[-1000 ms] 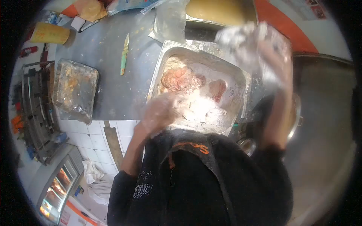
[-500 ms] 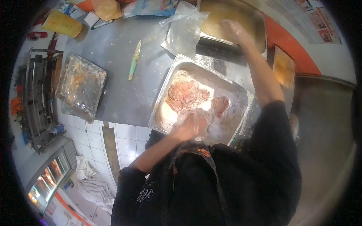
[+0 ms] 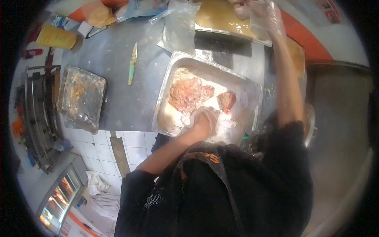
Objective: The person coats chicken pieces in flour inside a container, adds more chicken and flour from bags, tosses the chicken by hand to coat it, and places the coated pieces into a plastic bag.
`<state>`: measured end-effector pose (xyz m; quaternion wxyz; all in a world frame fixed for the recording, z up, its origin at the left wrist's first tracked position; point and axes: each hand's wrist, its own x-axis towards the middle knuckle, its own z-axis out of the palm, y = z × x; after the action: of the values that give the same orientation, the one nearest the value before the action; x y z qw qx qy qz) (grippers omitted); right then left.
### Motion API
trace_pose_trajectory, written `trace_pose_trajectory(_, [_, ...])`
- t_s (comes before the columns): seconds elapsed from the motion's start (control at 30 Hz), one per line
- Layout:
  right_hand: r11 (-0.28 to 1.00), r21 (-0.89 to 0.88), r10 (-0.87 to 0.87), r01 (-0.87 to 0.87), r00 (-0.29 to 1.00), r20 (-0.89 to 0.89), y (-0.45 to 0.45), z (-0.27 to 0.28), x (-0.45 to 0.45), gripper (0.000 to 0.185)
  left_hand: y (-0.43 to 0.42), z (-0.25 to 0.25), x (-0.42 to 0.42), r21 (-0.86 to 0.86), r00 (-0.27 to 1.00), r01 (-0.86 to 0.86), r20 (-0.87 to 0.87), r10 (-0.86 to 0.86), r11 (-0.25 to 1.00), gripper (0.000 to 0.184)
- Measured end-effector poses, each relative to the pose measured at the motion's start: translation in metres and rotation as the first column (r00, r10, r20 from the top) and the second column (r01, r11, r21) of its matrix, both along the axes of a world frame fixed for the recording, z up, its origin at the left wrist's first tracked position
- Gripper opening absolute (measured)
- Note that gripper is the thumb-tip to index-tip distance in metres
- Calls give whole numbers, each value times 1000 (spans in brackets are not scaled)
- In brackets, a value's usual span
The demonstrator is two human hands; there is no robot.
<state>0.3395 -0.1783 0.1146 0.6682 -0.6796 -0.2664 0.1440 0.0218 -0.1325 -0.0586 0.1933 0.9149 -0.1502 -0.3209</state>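
My left hand [image 3: 203,119], in a clear plastic glove, is down in a deep metal pan [image 3: 160,112] dusted with white flour [image 3: 173,114]. Its fingers are mostly hidden by the glove and the back of the hand. Just beyond it lies a large flour-coated piece of raw meat [image 3: 187,94], with a smaller dark red piece [image 3: 226,102] to its right. My right hand [image 3: 264,17], also gloved, is raised over a second metal pan of yellowish liquid [image 3: 217,17]. Something pinkish [image 3: 239,6] shows at its fingertips, cut by the frame's top edge.
A green-handled knife [image 3: 132,70] lies on the metal table [image 3: 114,102]. At left rests a soiled tray [image 3: 82,98], with a yellow container [image 3: 56,36] behind it. A clear plastic bag [image 3: 179,29] lies beside the liquid pan.
My right hand has risen out of the liquid and moved up and right. My left hand stays in the flour pan, and the view has shifted slightly.
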Motion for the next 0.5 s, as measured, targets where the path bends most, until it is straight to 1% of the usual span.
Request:
trace_pose_trajectory(0.03, [959,-249,-38,138,928,371,-9,-2,-7,12,-3,0,1,45,999,33,-37,-32,998,44])
trace_pose_trajectory(0.07, [840,-418,41,346,728,684,-17,-1,-10,14,-3,0,2,46,997,36,-75,-33,998,44])
trace_pose_trajectory(0.1, [722,-537,27,436,758,651,-24,0,-13,20,0,-1,7,50,994,25,-106,-20,998,44])
trace_pose_trajectory(0.13, [583,-643,6,498,788,616,-20,15,-38,26,6,-2,9,57,990,9,-141,-1,998,44])
trace_pose_trajectory(0.17, [421,-737,-25,529,819,573,-21,26,-61,32,18,4,3,-40,997,1,-80,-4,999,43])
trace_pose_trajectory(0.2, [534,-772,-67,345,927,369,-29,32,-73,26,38,17,-4,-135,1000,-1,-23,-2,991,43])
trace_pose_trajectory(0.23, [643,-748,-82,163,986,144,-40,39,-82,21,54,29,-9,-229,999,6,36,2,973,43])
trace_pose_trajectory(0.27, [798,-601,-66,43,998,-17,-49,35,-93,19,63,38,-15,-246,994,-53,84,76,968,39])
trace_pose_trajectory(0.3, [907,-417,-20,-61,982,-189,-58,30,-104,17,70,46,-20,-267,980,-110,134,150,957,36])
trace_pose_trajectory(0.33, [988,-121,57,-92,961,-270,-67,5,-121,17,77,55,-23,-289,958,-167,179,224,943,33])
trace_pose_trajectory(0.4, [993,-34,89,-114,900,-426,-73,1,-160,17,92,78,-15,-93,988,-148,-66,142,985,38])
trace_pose_trajectory(0.43, [933,-306,40,-189,900,-434,-79,-2,-171,25,99,83,-14,4,975,-116,-190,115,993,40])
trace_pose_trajectory(0.47, [790,-540,29,-290,898,-440,-85,-6,-182,32,109,81,-22,-102,974,-205,-118,193,973,38])
trace_pose_trajectory(0.5, [614,-713,48,-338,918,-394,-87,-7,-189,39,121,77,-34,-214,959,-282,-54,277,935,36])
